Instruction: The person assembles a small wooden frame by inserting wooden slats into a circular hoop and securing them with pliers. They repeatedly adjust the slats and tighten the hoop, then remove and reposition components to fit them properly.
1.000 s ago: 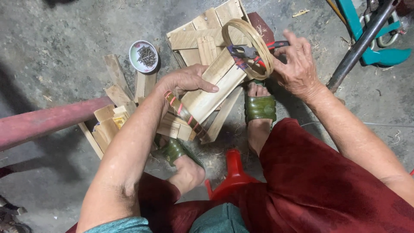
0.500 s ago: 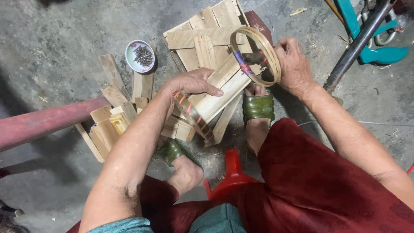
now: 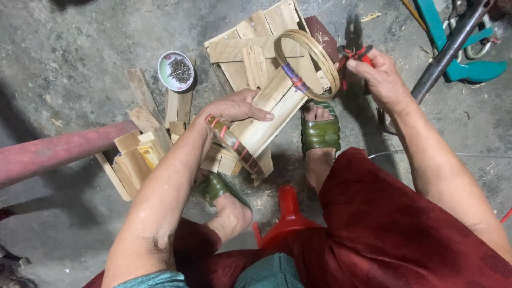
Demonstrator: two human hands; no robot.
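My left hand grips a bundle of flat bamboo slats that has a round bamboo ring at its far end and a second ring with coloured bindings at its near end. A purple binding ties the far ring to a slat. My right hand is shut on red-handled pliers, held just right of the far ring and apart from it. Both feet in green sandals rest on the concrete floor below the bundle.
A pile of wooden boards lies on the floor behind the bundle, with shorter offcuts at left. A small bowl of nails sits beside them. A reddish pipe crosses at left; a metal bar and teal frame stand at right. A red stool is under me.
My right hand has pulled the pliers away from the far ring to the right. The bundle in my left hand has turned slightly, so the ring shows more edge-on.
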